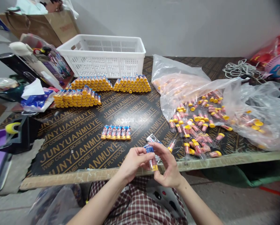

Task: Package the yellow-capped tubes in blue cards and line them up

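Near the table's front edge, my left hand (135,162) pinches a small clear tube (152,161) with a yellow cap at its lower end and a blue label at its upper part. My right hand (167,165) curls around the same tube from the other side, fingertips on its top and thumb by the cap. Just behind the hands lie flat printed labels (153,139), partly hidden. A row of several labelled tubes (116,132) lies to the left. Many unlabelled yellow-capped tubes (196,128) spill out at the right.
Stacks of labelled tubes (79,97) lie before a white plastic basket (102,56). Clear plastic bags (177,72) cover the right side. A tape dispenser (21,132), bottles (32,59) and a paper bag (41,25) stand left. A white cable (242,69) is coiled at back right.
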The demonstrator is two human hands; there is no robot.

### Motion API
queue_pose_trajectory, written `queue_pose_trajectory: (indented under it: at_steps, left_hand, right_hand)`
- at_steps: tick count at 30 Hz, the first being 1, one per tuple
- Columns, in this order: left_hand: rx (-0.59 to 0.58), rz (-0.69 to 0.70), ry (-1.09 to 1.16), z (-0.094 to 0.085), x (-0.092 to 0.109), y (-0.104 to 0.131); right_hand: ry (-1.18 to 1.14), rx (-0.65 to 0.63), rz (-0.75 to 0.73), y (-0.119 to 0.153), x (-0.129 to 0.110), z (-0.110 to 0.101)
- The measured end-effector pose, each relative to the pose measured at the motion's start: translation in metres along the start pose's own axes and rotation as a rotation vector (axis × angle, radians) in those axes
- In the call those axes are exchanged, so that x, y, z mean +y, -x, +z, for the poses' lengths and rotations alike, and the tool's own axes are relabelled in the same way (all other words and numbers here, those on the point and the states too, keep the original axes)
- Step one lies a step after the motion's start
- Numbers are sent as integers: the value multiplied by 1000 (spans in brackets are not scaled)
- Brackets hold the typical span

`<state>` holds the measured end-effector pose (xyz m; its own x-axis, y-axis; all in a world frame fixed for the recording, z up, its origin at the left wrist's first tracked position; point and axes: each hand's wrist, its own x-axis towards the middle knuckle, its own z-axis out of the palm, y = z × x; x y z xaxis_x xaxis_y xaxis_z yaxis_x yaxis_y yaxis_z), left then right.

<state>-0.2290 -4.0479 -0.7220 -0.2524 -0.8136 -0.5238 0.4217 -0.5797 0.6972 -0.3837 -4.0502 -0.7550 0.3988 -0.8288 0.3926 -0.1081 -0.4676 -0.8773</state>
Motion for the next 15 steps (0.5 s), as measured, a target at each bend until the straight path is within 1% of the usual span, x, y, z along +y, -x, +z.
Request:
queue_pose_trajectory:
  at_steps: [5,7,8,9,10,12,13,14,15]
  left_hand:
    - [7,25,-2,1,-3,-1]
    - [25,51,-31,-6,4,-3]
    - [58,83,-74,-13,11,-4]
    - [117,135,-139,-24,21,-6]
    - [203,204,-224,-39,34,-7]
    - [437,363,-430,-74,63,-8]
    - [568,419,-514,-94,77,-9]
    - [688,439,-601,-113,90,-9]
    - [781,434,-681,-131,100,-10]
  right_hand:
    - [-26,-33,17,-3,-1,3]
    - [-7,-60,50,-4,-2,1]
    - [16,-68,68,-3,-2,-1]
    - [45,-67,86,-2,-1,-5]
    - [76,-52,106,0,0,-10]
    - [140,22,159,9,5,-24]
    - [178,71,194,14,8,-32]
    - [220,115,226,20,11,-39]
    - [263,150,250,27,14,-46]
